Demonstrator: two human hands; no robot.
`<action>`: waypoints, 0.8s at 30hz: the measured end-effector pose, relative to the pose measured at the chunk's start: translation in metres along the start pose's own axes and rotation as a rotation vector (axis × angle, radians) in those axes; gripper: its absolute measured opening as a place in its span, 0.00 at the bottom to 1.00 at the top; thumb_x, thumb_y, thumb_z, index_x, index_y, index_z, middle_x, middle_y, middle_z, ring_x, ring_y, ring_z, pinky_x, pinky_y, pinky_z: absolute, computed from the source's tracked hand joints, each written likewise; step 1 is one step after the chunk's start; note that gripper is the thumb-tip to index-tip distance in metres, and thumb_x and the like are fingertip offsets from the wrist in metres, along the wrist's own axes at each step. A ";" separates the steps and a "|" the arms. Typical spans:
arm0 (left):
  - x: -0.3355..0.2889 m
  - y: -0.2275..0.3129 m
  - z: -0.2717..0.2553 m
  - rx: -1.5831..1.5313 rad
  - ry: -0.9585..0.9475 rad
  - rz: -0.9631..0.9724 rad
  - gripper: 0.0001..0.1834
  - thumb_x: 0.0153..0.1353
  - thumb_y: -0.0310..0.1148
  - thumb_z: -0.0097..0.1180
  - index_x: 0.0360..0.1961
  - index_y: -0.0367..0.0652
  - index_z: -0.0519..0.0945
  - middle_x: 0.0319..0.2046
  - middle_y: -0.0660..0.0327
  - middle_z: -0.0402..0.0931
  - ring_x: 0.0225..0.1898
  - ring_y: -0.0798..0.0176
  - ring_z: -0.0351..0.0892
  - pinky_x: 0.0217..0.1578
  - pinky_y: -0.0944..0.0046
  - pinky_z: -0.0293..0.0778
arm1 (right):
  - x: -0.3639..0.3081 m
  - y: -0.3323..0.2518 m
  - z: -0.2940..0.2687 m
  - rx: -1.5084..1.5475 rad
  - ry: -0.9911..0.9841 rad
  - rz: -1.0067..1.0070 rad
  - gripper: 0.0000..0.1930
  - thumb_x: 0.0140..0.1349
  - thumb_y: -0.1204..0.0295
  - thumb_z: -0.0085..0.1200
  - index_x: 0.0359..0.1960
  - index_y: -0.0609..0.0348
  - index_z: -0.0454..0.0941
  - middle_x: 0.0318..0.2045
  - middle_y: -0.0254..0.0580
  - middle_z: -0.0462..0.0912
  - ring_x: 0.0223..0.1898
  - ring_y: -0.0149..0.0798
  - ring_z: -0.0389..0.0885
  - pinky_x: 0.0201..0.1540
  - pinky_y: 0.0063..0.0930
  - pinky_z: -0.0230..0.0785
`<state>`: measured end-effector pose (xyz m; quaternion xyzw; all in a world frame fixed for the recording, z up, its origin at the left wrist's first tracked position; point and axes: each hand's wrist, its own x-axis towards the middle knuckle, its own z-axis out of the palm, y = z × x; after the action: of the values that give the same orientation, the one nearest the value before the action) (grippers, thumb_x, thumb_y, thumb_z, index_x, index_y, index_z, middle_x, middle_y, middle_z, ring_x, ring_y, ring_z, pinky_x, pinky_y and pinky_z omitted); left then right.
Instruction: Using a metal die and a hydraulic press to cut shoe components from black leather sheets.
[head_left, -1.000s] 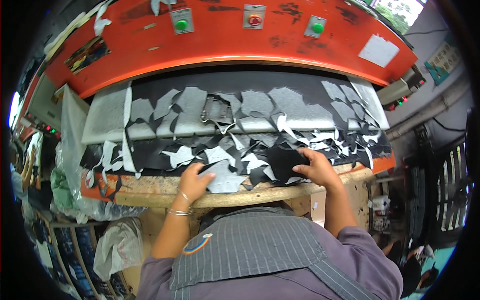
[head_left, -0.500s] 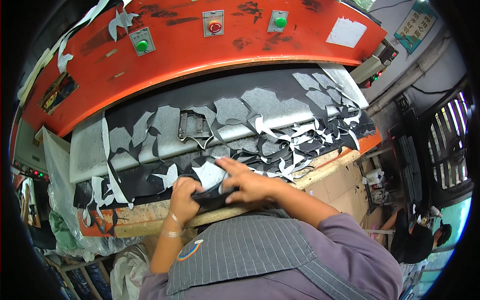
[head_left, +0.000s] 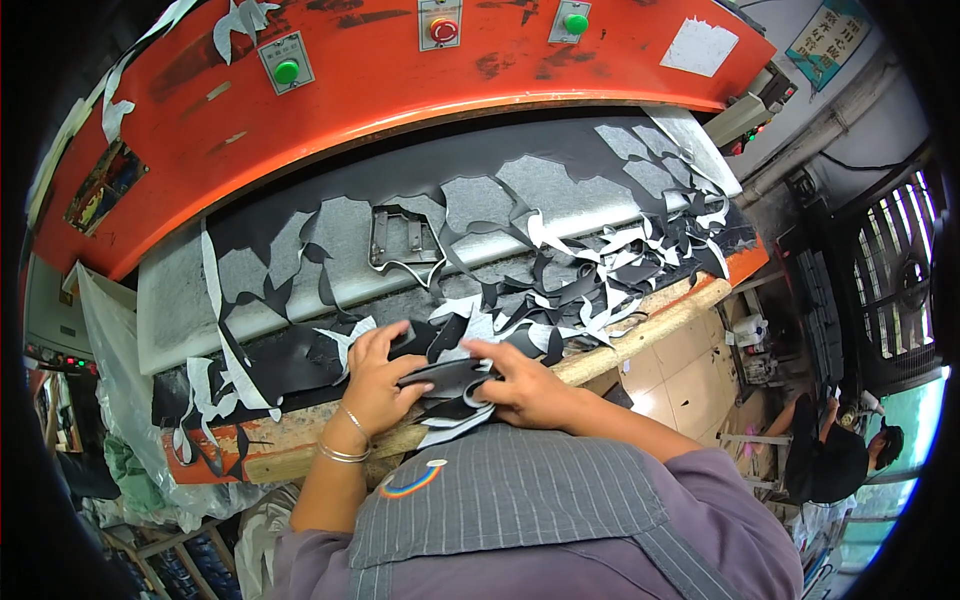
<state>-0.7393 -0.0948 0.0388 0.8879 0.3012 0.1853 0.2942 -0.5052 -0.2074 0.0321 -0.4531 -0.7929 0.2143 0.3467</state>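
A small stack of cut black sheet pieces [head_left: 447, 380], some with whitish undersides, is between my two hands at the press's front edge. My left hand [head_left: 375, 378] holds its left side, thumb low and fingers curved above. On the right side, my right hand [head_left: 525, 390] grips the stack between index finger and thumb, where one piece curls round. Beyond the hands, a metal cutting die [head_left: 405, 240] with a curved outline lies on the black sheet [head_left: 400, 170]. Black and white offcuts [head_left: 600, 270] lie heaped to the right of it.
An orange press beam [head_left: 370, 60] with a red button [head_left: 443, 31] and green buttons [head_left: 287, 71] spans the far side. A worn, pale padded edge [head_left: 650, 325] runs along the front. At the far right another person [head_left: 835, 455] in black sits bent forward.
The stack has come closer to my body and its pieces now show dark sides fanned apart. My left hand has opened wider around it, and my right hand has shifted right and nearer.
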 end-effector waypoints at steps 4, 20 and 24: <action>0.009 -0.002 0.003 0.097 0.080 0.109 0.14 0.42 0.34 0.69 0.33 0.49 0.84 0.59 0.56 0.66 0.60 0.44 0.59 0.61 0.47 0.52 | -0.003 0.014 0.015 0.031 0.076 0.320 0.17 0.42 0.73 0.68 0.35 0.53 0.78 0.69 0.65 0.49 0.62 0.61 0.63 0.61 0.46 0.59; -0.005 -0.034 0.013 -0.460 -0.076 -0.123 0.15 0.49 0.37 0.68 0.36 0.40 0.82 0.50 0.47 0.76 0.57 0.48 0.70 0.58 0.56 0.64 | 0.016 0.005 0.016 -0.042 0.029 0.122 0.16 0.36 0.83 0.58 0.31 0.54 0.73 0.53 0.47 0.71 0.52 0.56 0.68 0.54 0.42 0.64; 0.012 -0.030 0.024 -0.402 -0.105 -0.364 0.17 0.49 0.41 0.66 0.35 0.39 0.83 0.36 0.51 0.80 0.43 0.51 0.77 0.49 0.55 0.69 | 0.017 0.010 0.019 -0.047 -0.161 0.103 0.16 0.41 0.76 0.63 0.34 0.55 0.73 0.43 0.47 0.76 0.46 0.50 0.73 0.47 0.37 0.67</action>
<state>-0.7312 -0.0773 0.0032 0.7514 0.3972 0.1392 0.5082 -0.5191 -0.1883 0.0185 -0.4828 -0.7984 0.2489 0.2597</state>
